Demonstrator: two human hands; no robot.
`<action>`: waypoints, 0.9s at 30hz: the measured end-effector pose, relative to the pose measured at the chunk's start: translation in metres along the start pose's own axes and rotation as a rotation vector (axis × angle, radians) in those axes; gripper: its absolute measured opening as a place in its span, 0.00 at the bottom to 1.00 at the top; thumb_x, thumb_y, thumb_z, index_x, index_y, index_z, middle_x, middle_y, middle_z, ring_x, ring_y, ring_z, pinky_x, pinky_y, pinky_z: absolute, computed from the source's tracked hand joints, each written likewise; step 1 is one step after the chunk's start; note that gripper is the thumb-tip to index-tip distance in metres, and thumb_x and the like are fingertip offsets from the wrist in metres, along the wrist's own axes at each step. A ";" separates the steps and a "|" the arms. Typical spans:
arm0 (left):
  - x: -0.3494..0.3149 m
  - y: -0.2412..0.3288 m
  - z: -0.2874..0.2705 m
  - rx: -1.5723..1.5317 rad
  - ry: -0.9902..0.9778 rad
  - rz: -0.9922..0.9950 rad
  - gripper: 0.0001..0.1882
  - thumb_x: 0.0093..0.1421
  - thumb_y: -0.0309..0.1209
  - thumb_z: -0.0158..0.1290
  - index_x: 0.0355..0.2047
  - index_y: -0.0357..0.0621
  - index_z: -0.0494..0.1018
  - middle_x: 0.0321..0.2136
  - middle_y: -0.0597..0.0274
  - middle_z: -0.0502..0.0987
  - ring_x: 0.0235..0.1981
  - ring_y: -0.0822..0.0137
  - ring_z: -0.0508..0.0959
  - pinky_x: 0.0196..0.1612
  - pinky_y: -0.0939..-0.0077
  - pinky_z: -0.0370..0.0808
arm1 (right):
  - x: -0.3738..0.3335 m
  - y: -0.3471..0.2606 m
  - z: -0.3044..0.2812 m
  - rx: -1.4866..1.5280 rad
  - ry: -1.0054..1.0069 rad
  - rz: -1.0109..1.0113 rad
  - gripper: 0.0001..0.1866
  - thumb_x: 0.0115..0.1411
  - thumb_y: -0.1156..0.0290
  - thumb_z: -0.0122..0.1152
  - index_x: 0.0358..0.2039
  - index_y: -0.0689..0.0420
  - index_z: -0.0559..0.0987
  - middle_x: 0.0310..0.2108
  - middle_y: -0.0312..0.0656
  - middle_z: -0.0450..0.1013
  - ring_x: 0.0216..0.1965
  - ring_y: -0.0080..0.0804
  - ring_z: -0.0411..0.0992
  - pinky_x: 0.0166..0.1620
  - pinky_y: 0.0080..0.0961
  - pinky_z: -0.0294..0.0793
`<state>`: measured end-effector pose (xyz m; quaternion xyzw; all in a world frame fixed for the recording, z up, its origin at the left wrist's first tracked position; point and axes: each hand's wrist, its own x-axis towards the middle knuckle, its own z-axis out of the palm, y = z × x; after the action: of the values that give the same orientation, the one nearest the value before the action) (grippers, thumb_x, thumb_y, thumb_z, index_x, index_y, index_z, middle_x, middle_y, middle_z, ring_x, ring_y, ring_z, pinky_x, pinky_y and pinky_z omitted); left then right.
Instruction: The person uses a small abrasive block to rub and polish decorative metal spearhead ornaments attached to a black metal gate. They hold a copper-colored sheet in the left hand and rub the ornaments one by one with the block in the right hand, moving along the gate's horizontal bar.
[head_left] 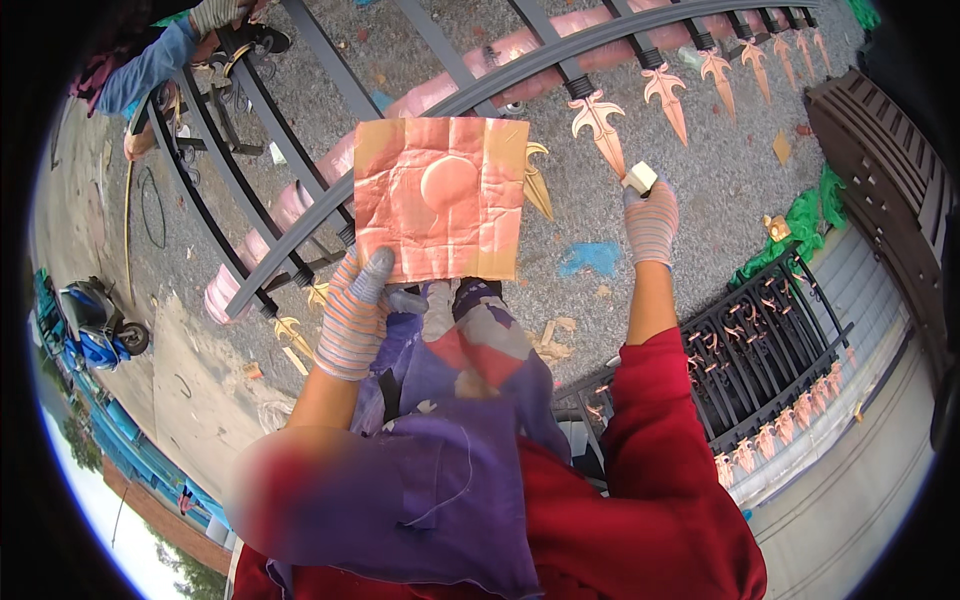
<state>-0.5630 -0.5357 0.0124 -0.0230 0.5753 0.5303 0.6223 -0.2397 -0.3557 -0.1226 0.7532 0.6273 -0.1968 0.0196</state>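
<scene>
My left hand, in a striped knit glove, grips the lower left corner of a creased square of cardboard smeared with copper-pink paint. A paler round mark shows in the paint. My right hand, gloved alike, is closed on a small cream-coloured block, which looks like sponge. The block is at the tip of a copper-pink spearhead on a dark metal fence panel. More pink spearheads run to the right along the rail. A spearhead beside the cardboard is gold, partly hidden behind it.
A pink wrapped roll lies beneath the panel. At upper left, another person's gloved hand is at the fence. A second black fence panel with pink tips stands at lower right, near green netting. A scooter is parked far left.
</scene>
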 end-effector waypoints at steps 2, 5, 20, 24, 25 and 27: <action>0.000 0.000 -0.001 0.004 0.016 -0.005 0.21 0.61 0.34 0.54 0.52 0.39 0.67 0.43 0.56 0.77 0.35 0.64 0.81 0.28 0.73 0.81 | 0.001 0.000 -0.005 0.184 0.081 -0.013 0.16 0.52 0.61 0.64 0.36 0.60 0.78 0.34 0.51 0.76 0.37 0.48 0.75 0.41 0.40 0.72; 0.003 -0.002 -0.004 0.010 -0.002 -0.024 0.20 0.61 0.34 0.54 0.52 0.39 0.68 0.43 0.56 0.77 0.35 0.64 0.81 0.27 0.73 0.81 | 0.020 -0.020 -0.010 0.420 0.144 -0.061 0.18 0.51 0.60 0.66 0.36 0.62 0.78 0.34 0.52 0.77 0.37 0.48 0.76 0.41 0.39 0.72; -0.004 -0.004 -0.008 -0.010 -0.035 -0.021 0.20 0.61 0.35 0.54 0.51 0.41 0.67 0.40 0.59 0.77 0.33 0.65 0.81 0.28 0.69 0.82 | -0.020 0.011 -0.007 0.405 0.145 0.138 0.20 0.50 0.62 0.69 0.40 0.62 0.77 0.36 0.47 0.78 0.39 0.37 0.76 0.43 0.30 0.72; -0.007 0.003 -0.015 0.003 -0.101 -0.052 0.21 0.61 0.35 0.54 0.52 0.42 0.67 0.40 0.57 0.77 0.33 0.63 0.81 0.28 0.69 0.82 | -0.046 0.021 -0.012 1.006 0.184 0.029 0.17 0.54 0.72 0.66 0.43 0.62 0.76 0.39 0.38 0.77 0.40 0.24 0.74 0.45 0.23 0.71; -0.009 0.002 -0.017 -0.005 -0.098 -0.041 0.21 0.61 0.35 0.54 0.52 0.42 0.67 0.40 0.58 0.77 0.33 0.64 0.81 0.28 0.69 0.82 | -0.057 0.009 -0.020 1.024 0.159 0.045 0.16 0.54 0.73 0.66 0.43 0.62 0.76 0.40 0.38 0.77 0.40 0.24 0.74 0.45 0.23 0.71; -0.012 -0.002 -0.022 -0.024 -0.088 -0.017 0.20 0.61 0.36 0.54 0.52 0.42 0.67 0.39 0.59 0.77 0.32 0.64 0.81 0.28 0.68 0.82 | -0.080 -0.015 -0.033 1.058 0.102 0.076 0.16 0.55 0.74 0.65 0.44 0.62 0.75 0.40 0.38 0.76 0.40 0.25 0.74 0.45 0.22 0.71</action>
<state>-0.5743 -0.5583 0.0127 -0.0119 0.5408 0.5322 0.6513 -0.2564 -0.4183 -0.0635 0.6910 0.4146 -0.4488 -0.3863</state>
